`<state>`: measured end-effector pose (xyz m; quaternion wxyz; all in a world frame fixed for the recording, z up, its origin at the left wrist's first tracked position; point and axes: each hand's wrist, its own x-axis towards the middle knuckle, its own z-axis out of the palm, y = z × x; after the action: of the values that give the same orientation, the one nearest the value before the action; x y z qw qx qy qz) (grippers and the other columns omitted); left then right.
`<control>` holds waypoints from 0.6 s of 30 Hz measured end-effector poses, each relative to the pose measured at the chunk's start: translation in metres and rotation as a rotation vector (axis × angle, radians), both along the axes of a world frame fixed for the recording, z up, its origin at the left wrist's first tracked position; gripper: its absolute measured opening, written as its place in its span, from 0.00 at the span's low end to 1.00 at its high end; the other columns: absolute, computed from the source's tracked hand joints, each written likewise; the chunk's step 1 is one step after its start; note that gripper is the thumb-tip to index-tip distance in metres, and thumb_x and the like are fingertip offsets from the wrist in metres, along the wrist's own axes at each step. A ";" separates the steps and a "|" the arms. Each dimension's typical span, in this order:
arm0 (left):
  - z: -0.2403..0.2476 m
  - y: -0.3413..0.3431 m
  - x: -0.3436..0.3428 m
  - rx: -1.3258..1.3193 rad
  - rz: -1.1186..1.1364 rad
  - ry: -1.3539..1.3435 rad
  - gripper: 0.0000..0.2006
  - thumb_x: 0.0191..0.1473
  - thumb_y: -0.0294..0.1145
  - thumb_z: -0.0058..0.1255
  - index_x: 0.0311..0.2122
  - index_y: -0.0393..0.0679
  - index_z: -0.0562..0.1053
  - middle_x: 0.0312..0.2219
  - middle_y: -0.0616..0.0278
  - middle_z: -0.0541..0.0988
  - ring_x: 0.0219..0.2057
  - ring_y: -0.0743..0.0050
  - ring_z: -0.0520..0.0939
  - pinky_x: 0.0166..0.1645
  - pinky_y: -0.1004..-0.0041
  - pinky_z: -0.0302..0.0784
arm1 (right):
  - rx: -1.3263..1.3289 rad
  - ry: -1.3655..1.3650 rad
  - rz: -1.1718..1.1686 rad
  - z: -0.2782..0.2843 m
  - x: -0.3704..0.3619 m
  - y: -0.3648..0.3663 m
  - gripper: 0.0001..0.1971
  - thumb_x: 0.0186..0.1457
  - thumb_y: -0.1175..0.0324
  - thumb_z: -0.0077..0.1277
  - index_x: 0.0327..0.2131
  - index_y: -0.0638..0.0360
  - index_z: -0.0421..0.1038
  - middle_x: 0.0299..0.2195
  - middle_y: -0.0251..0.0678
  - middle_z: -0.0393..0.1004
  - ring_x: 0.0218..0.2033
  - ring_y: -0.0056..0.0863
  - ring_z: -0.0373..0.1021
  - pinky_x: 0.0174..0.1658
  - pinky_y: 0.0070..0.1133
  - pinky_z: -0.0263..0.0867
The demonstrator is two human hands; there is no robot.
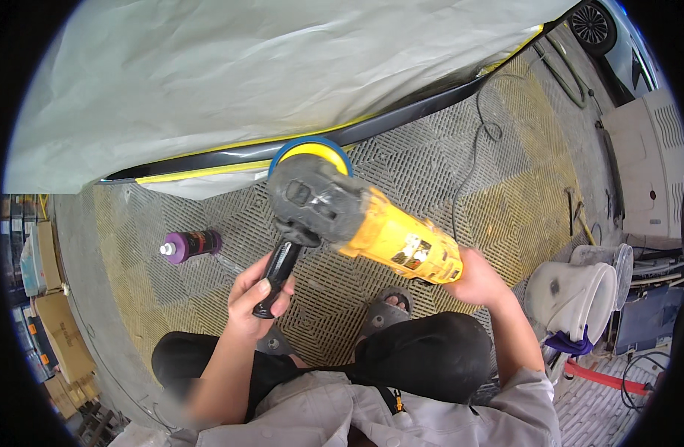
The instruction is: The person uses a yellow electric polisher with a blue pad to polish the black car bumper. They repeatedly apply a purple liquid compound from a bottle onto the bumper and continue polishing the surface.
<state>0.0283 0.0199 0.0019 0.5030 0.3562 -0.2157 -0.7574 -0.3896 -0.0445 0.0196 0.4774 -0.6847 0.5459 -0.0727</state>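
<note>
Both my hands hold a yellow and black power polisher (386, 232) in front of me. My left hand (254, 298) is wrapped round its black side handle. Around the rear end of the yellow body my right hand (477, 277) is closed, its fingers partly hidden behind the tool. The polisher's round pad (312, 153), blue-rimmed with a yellow face, is at the dark glossy sill panel (409, 106); whether it touches cannot be told. Yellow masking tape and a white cover sheet (230, 71) border that panel. A purple bottle (191, 246) with a white cap lies on the grated floor to the left.
A black cord (472, 160) runs over the floor right of the polisher. White buckets (573, 298) and a purple cloth (570, 342) sit at the right. Cardboard boxes (62, 339) line the left. Far right are a beige cabinet (643, 160) and a car wheel (591, 28).
</note>
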 end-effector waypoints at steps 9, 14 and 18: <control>0.013 -0.024 -0.042 0.044 -0.055 0.019 0.38 0.64 0.42 0.57 0.71 0.27 0.62 0.38 0.51 0.81 0.25 0.79 0.74 0.30 0.78 0.71 | 0.018 0.023 -0.096 0.018 -0.043 0.002 0.19 0.52 0.74 0.60 0.49 0.65 0.78 0.42 0.53 0.84 0.47 0.48 0.82 0.50 0.32 0.76; 0.018 -0.058 -0.091 0.018 -0.184 0.002 0.36 0.66 0.40 0.56 0.72 0.29 0.61 0.39 0.54 0.81 0.27 0.78 0.75 0.31 0.78 0.71 | 0.046 -0.087 -0.179 0.010 -0.095 0.004 0.20 0.52 0.82 0.57 0.51 0.66 0.79 0.48 0.45 0.85 0.50 0.29 0.80 0.55 0.27 0.73; 0.022 -0.061 -0.095 -0.009 -0.215 -0.064 0.34 0.67 0.38 0.56 0.72 0.31 0.62 0.39 0.54 0.82 0.28 0.78 0.77 0.33 0.78 0.72 | 0.020 -0.019 -0.134 -0.002 -0.098 0.005 0.20 0.53 0.80 0.56 0.51 0.65 0.79 0.46 0.45 0.86 0.48 0.32 0.81 0.54 0.28 0.74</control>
<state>-0.0663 -0.0416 0.0237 0.4134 0.3527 -0.2721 -0.7942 -0.4874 -0.0395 0.0178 0.4833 -0.6411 0.5868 -0.1057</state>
